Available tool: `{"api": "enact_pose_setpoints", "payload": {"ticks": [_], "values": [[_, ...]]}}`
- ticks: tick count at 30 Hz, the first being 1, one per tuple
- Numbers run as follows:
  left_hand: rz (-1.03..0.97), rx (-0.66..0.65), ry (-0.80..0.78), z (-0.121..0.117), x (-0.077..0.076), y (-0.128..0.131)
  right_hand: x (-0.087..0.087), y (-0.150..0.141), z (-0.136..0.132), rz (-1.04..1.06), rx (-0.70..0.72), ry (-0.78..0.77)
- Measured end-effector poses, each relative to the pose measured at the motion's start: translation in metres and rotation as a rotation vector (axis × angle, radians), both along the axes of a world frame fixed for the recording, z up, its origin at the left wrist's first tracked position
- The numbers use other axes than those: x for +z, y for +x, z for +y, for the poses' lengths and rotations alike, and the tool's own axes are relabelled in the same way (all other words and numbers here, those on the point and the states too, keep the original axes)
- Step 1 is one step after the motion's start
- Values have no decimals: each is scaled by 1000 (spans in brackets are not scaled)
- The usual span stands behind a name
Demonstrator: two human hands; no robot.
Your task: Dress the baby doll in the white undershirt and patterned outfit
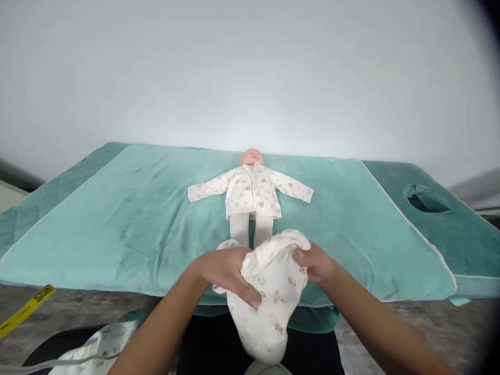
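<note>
Both hands are on the same thing here: a white printed baby garment [273, 302], bunched up and held by the near edge of the massage bed [117, 224], right in front of the doll [252, 155]. Could be little pants that go with the jacket [253, 190], same sort of print, but it's too scrunched for me to swear to that.

Left hand [230, 268] has its thumb lying across the front of the cloth with the other fingers tucked out of sight, so the fabric's trapped between them. Can't tell if those fingers are inside an opening or just behind it. Right hand [314, 260] is pinching the folded upper edge, thumb on the near side, the rest mostly hidden.

My read on the step in hand: opening out and sorting that bunched cloth. Next move, imo, calls for the right fingers to hang on to that edge while the left ones spread the folds, so you can see which end is which. Easy to get it twisted if you rush, I'd guess.

The doll's lying on its back, arms out in the jacket sleeves, white-covered legs [239, 227] pointing this way. The garment blocks the feet, so no idea whether it's touching them.
</note>
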State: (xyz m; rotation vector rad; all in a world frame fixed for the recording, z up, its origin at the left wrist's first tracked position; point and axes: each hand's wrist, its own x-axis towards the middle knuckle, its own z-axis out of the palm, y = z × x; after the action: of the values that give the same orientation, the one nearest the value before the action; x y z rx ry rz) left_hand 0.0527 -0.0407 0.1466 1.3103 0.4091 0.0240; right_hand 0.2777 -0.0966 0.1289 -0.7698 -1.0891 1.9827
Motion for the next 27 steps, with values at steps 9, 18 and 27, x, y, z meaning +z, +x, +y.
{"api": "enact_pose_setpoints", "payload": {"ticks": [9, 18, 27], "values": [[315, 441, 151, -31, -14, -8, -42, -21, -45, -306, -122, -26], [409, 356, -129, -54, -23, -14, -75, -29, -76, -220, -332, -164], [504, 461, 497, -55, -39, 4, -105, -22, -52, -741, -520, 225]]}}
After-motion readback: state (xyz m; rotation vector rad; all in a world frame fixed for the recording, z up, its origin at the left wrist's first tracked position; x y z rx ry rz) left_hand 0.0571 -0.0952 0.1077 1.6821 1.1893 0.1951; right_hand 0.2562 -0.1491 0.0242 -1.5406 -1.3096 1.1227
